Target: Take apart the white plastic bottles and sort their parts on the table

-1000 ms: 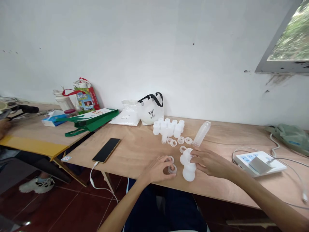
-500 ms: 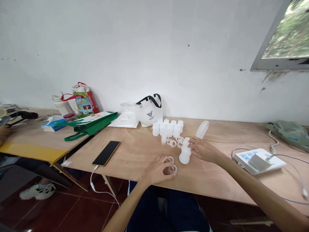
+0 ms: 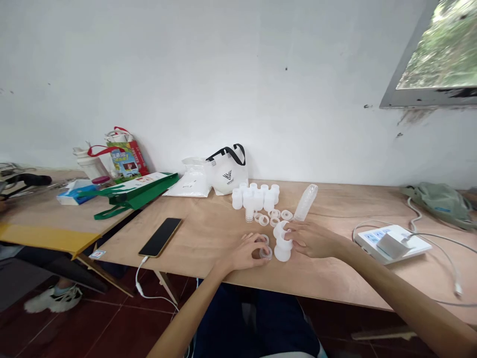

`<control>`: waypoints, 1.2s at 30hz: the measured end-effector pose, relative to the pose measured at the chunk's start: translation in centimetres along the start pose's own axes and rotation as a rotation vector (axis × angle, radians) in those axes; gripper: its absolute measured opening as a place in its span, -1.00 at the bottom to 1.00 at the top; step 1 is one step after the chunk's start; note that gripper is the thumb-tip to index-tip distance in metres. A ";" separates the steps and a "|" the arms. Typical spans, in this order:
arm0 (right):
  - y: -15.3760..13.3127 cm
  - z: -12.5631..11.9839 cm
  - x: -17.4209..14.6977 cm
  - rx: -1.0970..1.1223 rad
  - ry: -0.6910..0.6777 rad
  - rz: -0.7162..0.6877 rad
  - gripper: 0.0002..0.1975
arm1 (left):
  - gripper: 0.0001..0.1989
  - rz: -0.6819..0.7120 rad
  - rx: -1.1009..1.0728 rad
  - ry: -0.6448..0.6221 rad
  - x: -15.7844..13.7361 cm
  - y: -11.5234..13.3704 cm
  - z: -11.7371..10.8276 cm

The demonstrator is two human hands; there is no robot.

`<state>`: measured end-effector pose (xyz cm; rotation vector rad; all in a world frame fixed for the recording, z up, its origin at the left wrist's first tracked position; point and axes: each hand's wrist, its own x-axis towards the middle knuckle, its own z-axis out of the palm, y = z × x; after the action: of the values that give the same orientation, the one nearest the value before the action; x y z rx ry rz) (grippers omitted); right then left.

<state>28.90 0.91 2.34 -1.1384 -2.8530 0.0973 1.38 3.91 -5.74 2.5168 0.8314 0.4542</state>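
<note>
My left hand (image 3: 244,253) rests near the table's front edge. Its thumb and fingers are curled round a small clear plastic ring-shaped lid (image 3: 266,252), with another clear ring touching just behind it. To the right, my right hand (image 3: 311,239) has its fingers closed on the side of white plastic jars (image 3: 282,252), which look stacked or standing one behind another. Beyond the hands lie several loose translucent ring-shaped lids (image 3: 264,220). A cluster of white plastic jars (image 3: 253,200) stands further back.
A clear ribbed plastic sleeve or stack (image 3: 306,201) lies behind my right hand. On the left is a phone (image 3: 161,237) with a cable; at right, a power strip (image 3: 393,243). A white bag (image 3: 228,174), a plastic packet (image 3: 190,181) and a green bag (image 3: 145,191) sit at the back.
My right hand has come slightly nearer to me along the white jars, uncovering a round lid behind it. My left hand stays at the clear lid. The camera view has shifted slightly.
</note>
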 end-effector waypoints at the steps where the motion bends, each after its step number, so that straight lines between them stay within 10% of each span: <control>1: 0.1 0.0 0.2 0.006 -0.011 0.010 -0.75 | -0.84 0.007 -0.003 -0.004 0.3 -0.2 0.0; 27: 1.7 1.3 -0.1 0.379 0.202 -0.022 -0.53 | -0.77 -0.150 -0.258 0.209 -1.3 0.7 1.0; 36: 0.9 6.2 -1.2 0.541 0.588 0.498 -0.80 | -0.74 -0.243 -0.059 0.299 -2.3 -0.8 -0.2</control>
<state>29.83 0.52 -4.00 -1.4093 -1.8374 0.4421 -0.84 3.13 -6.30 2.2860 1.1993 0.7702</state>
